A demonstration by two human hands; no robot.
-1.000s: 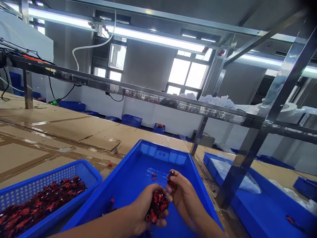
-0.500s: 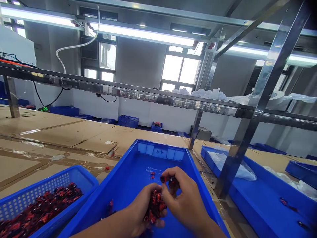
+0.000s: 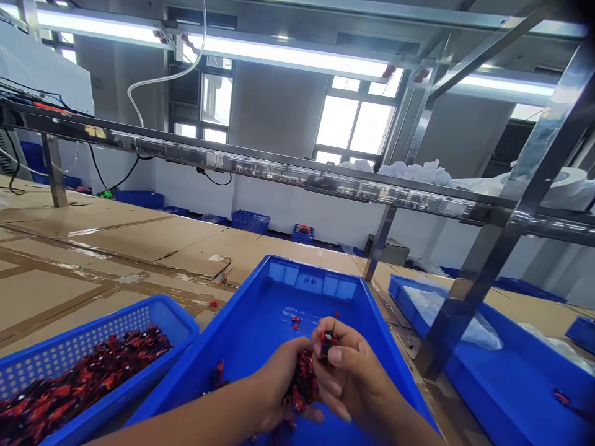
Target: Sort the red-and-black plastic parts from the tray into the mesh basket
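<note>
My left hand (image 3: 274,387) is cupped around a pile of small red and black plastic parts (image 3: 301,387) above a deep blue tray (image 3: 251,310). Pinched in the fingers of my right hand (image 3: 353,365) is one small red and black part (image 3: 327,344), held just over that pile. What exactly these parts are is too small to make out. A few loose red parts (image 3: 295,322) lie on the tray floor beyond my hands, and more sit along its left side, partly behind my left forearm.
To the left stands a blue perforated basket (image 3: 181,328) with many red and black parts. A second blue tray (image 3: 497,371) at the right holds a clear plastic bag (image 3: 469,325). A metal post (image 3: 469,303) rises between the trays from the cardboard-covered table (image 3: 60,297).
My right hand has turned and come closer to my left hand, with the pinched part now facing me. The whole view has shifted slightly, so surroundings sit further right.
</note>
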